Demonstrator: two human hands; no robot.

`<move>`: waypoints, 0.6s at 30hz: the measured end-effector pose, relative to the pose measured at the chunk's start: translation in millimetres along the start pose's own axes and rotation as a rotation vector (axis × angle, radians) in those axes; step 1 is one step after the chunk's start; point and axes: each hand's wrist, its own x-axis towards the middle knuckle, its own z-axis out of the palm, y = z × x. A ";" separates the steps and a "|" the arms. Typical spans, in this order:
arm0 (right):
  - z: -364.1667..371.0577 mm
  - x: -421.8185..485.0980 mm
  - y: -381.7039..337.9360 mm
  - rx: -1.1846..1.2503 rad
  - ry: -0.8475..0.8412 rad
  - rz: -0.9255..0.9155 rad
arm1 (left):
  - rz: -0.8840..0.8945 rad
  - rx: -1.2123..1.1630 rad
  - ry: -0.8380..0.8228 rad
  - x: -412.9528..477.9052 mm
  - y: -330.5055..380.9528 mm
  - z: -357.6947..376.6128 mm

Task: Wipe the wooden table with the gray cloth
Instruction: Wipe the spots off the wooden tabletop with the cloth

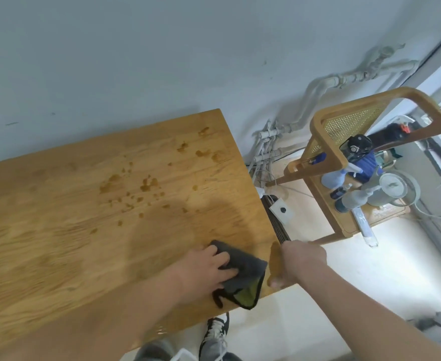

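On chair [326, 152] seat, far right: spray bottles [334, 178], kettle [393, 188]. L hand [209, 264] presses flat on gray cloth [248, 269] at near-right corner of wooden table [84, 230]; R hand [300, 261] grips its right edge; stains [149, 183] farther in.

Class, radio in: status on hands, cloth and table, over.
Left hand flat on gray cloth, near corner. Right hand grips wooden table edge. Splotches farther up unwiped; nothing blocking.

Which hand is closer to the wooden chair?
Right. The right hand grips the table edge beside the chair; the left hand rests on the gray cloth, farther away.
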 end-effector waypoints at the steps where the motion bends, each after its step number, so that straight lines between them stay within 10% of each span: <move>1: -10.1 0.4 -4.6 -0.030 0.045 -0.019 | -0.079 -0.029 0.034 0.3 -16.3 0.1; 6: -27.0 12.6 -54.9 0.132 0.243 -0.197 | -0.804 -0.463 0.284 -4.6 -34.9 10.1; 13: -38.7 42.9 -107.1 0.066 0.303 -0.263 | -0.385 -0.132 0.120 -38.2 -48.1 9.6; 18: -56.1 59.9 -128.9 0.110 0.256 -0.306 | -0.835 -0.179 0.263 -36.9 -110.1 7.8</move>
